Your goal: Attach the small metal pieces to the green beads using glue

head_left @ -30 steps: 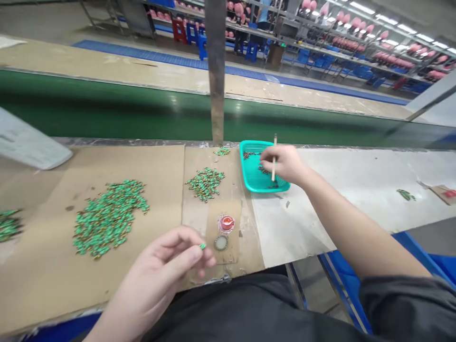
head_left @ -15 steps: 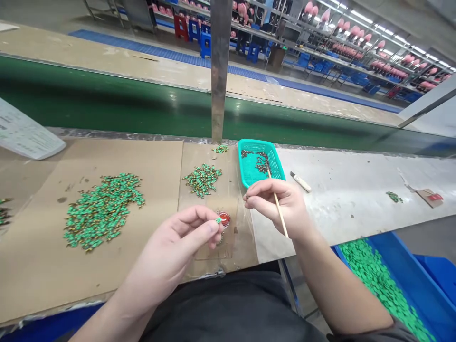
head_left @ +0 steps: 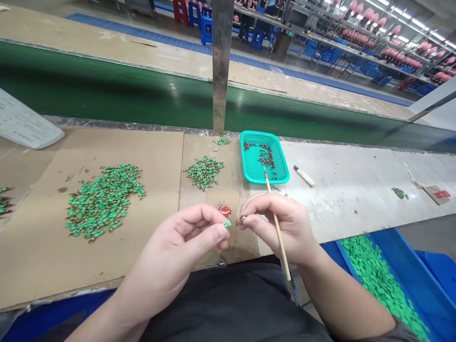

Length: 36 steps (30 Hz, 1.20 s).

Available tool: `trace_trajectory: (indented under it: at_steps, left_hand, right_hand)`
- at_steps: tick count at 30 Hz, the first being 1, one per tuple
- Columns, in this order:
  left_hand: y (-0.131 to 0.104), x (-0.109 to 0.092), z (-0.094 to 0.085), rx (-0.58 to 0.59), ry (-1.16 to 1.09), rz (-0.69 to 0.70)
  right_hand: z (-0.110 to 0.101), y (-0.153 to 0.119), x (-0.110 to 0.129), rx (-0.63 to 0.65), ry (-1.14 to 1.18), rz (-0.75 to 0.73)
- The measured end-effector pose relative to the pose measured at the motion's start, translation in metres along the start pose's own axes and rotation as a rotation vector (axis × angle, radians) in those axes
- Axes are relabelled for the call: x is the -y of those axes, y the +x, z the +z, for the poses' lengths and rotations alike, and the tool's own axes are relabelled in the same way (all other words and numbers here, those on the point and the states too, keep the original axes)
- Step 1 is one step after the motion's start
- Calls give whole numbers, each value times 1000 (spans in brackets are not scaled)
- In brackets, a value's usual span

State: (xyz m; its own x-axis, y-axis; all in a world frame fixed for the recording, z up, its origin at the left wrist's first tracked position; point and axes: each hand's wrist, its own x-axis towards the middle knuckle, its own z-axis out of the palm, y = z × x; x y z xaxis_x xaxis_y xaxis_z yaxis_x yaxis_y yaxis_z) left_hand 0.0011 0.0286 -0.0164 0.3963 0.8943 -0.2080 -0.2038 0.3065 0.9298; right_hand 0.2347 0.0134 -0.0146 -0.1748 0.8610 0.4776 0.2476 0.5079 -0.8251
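Observation:
Between thumb and forefinger, my left hand (head_left: 194, 240) pinches a small green piece (head_left: 227, 223). Opposite it, a short gap away, my right hand (head_left: 281, 223) is closed, with a tiny dark piece (head_left: 242, 218) at its fingertips. That same hand carries a thin paintbrush (head_left: 279, 228) between its fingers, the bristles pointing away from me. Just beyond my fingers lies a small round container of red liquid (head_left: 224, 211) on the cardboard. Farther off is a turquoise basket (head_left: 245, 166) with many tiny dark pieces (head_left: 265, 156) inside.
On the cardboard (head_left: 160, 190) lie a large pile of green-and-gold pieces (head_left: 105, 202) and a smaller pile (head_left: 204, 172). A marker-like stick (head_left: 304, 175) rests right of the basket. A metal post (head_left: 221, 71) rises behind. Low at right, a blue bin (head_left: 395, 256) holds green discs.
My right hand has moved down and left from near the basket, bringing the dark piece close to the green one. The brush now tilts more upright. The view has shifted slightly.

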Motion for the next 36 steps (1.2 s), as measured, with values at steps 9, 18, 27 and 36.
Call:
trace_trajectory:
  at_steps: [9,18,27,36]
  left_hand:
    - [-5,-1,1,45,-24,-42]
    - [-6,-1,1,51,-14,-40]
    - [-8,-1,4,-2,33,-22]
    - [-11,-12,3,-3,186,17]
  right_hand:
    - [1,-2,9,30,-223,-243]
    - [1,-2,12,58,-241,-286]
    - [-1,-3,14,102,-254,-301]
    - [-4,-3,16,139,-356,-379]
